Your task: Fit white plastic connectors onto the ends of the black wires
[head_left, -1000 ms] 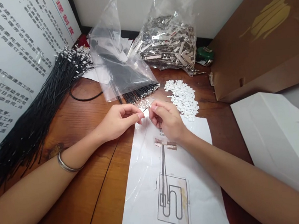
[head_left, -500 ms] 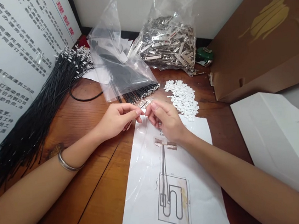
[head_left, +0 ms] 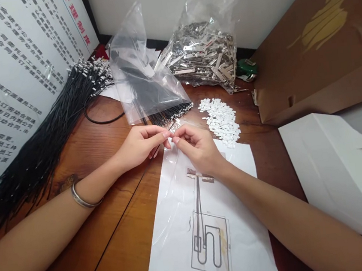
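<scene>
My left hand [head_left: 143,144] and my right hand [head_left: 198,147] meet fingertip to fingertip over the top edge of a printed drawing sheet [head_left: 206,223]. Both hands are pinched closed on a small metal piece between them, mostly hidden by the fingers. A bracelet sits on my left wrist. Just beyond my fingertips lie the bare ends of black wires [head_left: 172,110] sticking out of a clear plastic bag [head_left: 142,79]. A pile of small white plastic parts [head_left: 220,119] lies right of my hands.
A clear bag of metal strips [head_left: 201,58] stands at the back. A long bundle of black wires [head_left: 43,145] runs along the left by a printed board. A brown cardboard box [head_left: 316,43] and white paper [head_left: 336,166] are at the right. The table [head_left: 112,220] is wooden.
My right hand's fingers have moved left and closed tighter against the left hand's fingertips. The small metal piece that showed between them is now almost covered.
</scene>
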A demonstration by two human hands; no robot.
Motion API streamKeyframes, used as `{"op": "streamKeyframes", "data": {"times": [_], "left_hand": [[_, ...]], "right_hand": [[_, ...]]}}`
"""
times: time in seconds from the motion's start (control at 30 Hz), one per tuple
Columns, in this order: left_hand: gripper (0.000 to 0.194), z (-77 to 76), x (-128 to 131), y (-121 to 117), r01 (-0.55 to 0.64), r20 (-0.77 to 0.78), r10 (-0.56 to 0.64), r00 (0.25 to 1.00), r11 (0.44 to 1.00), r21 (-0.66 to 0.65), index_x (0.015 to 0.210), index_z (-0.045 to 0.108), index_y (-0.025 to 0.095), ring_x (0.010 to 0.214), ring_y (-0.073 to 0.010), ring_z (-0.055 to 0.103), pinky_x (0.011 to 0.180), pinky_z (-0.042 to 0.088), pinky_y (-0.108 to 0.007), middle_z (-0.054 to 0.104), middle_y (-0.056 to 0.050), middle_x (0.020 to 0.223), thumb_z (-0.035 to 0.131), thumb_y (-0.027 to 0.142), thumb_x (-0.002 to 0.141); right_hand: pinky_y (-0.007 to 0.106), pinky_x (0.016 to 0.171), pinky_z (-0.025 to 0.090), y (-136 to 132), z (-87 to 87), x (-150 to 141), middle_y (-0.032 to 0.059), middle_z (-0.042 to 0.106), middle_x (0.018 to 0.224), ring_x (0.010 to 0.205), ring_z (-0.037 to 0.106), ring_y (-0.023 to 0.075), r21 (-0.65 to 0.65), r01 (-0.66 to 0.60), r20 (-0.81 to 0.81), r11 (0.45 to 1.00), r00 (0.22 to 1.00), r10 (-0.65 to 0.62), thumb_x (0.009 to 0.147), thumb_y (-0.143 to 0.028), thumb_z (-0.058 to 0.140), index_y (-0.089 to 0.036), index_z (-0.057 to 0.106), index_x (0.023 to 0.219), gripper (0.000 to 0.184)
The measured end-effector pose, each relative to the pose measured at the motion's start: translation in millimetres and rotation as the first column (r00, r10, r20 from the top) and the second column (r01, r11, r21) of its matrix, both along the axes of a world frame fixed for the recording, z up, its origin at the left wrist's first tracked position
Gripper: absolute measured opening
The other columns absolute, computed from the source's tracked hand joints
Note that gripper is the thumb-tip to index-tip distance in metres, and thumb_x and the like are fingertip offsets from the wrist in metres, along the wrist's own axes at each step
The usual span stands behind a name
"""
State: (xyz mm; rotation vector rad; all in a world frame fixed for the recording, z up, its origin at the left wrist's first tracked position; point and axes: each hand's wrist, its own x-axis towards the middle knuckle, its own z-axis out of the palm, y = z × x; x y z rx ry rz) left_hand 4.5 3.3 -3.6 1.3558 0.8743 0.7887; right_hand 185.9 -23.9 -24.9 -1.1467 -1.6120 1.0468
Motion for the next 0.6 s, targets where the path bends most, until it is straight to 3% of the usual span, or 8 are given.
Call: {"op": "streamKeyframes", "data": {"times": [0.17, 0.3, 0.47, 0.53, 0.6], "left_hand": [[0.029, -0.6, -1.2, -0.3, 0.023, -0.023, -0.023, 0.999, 1.0, 0.017, 0.087, 0.074, 0.011, 0.043, -0.0044, 0.047, 0.04, 0.036, -0.018, 0.069, -0.003, 0.069, 0.069, 0.039, 0.083], [0.029, -1.2, -0.4, -1.4, 0.019, -0.048, -0.017, 0.999, 0.999, 0.029, 0.091, 0.075, 0.011, 0.043, -0.0043, 0.046, 0.041, 0.035, -0.018, 0.07, -0.003, 0.07, 0.067, 0.037, 0.084], [0.024, -0.7, 0.0, -3.4, 0.071, -0.129, -0.061, 0.99, 0.995, 0.076, 0.085, 0.074, 0.01, 0.046, -0.0044, 0.046, 0.044, 0.034, -0.018, 0.069, -0.003, 0.069, 0.066, 0.033, 0.085], [0.024, 0.4, 0.0, -4.3, 0.084, -0.154, -0.071, 0.986, 0.993, 0.083, 0.085, 0.074, 0.011, 0.047, -0.0046, 0.045, 0.044, 0.034, -0.018, 0.068, -0.002, 0.067, 0.066, 0.033, 0.085], [0.024, 1.7, 0.1, -5.2, 0.106, -0.178, -0.089, 0.98, 0.991, 0.086, 0.083, 0.074, 0.011, 0.047, -0.0045, 0.044, 0.044, 0.034, -0.018, 0.067, -0.001, 0.066, 0.066, 0.033, 0.085]], "right_hand": [[0.026, 0.048, 0.029, -1.1, 0.6, -2.6, -0.0049, 0.046, 0.052, 0.048, 0.038, 0.0091, 0.093, 0.116, 0.069, 0.989, 0.99, -0.122, 0.085, -0.025, 0.055, -0.019, 0.06, 0.072, 0.015], [0.026, 0.049, 0.031, -0.6, 1.1, -2.1, -0.0052, 0.045, 0.051, 0.048, 0.039, 0.0093, 0.08, 0.154, 0.054, 0.985, 0.986, -0.159, 0.086, -0.024, 0.053, -0.019, 0.061, 0.073, 0.016], [0.026, 0.046, 0.029, -1.1, 0.9, -0.7, -0.0081, 0.045, 0.052, 0.045, 0.037, 0.0081, 0.034, 0.006, -0.099, 0.999, 0.995, -0.003, 0.087, -0.026, 0.056, -0.018, 0.065, 0.095, 0.014], [0.025, 0.045, 0.028, -0.6, 0.9, -1.1, -0.0073, 0.048, 0.053, 0.046, 0.038, 0.0077, 0.022, -0.036, -0.135, 0.999, 0.99, 0.039, 0.088, -0.028, 0.059, -0.018, 0.066, 0.091, 0.012], [0.024, 0.043, 0.027, 1.5, 0.7, -1.5, -0.0074, 0.048, 0.051, 0.044, 0.038, 0.0072, -0.021, 0.0, -0.208, 1.0, 0.978, -0.004, 0.088, -0.03, 0.061, -0.019, 0.065, 0.086, 0.012]]}}
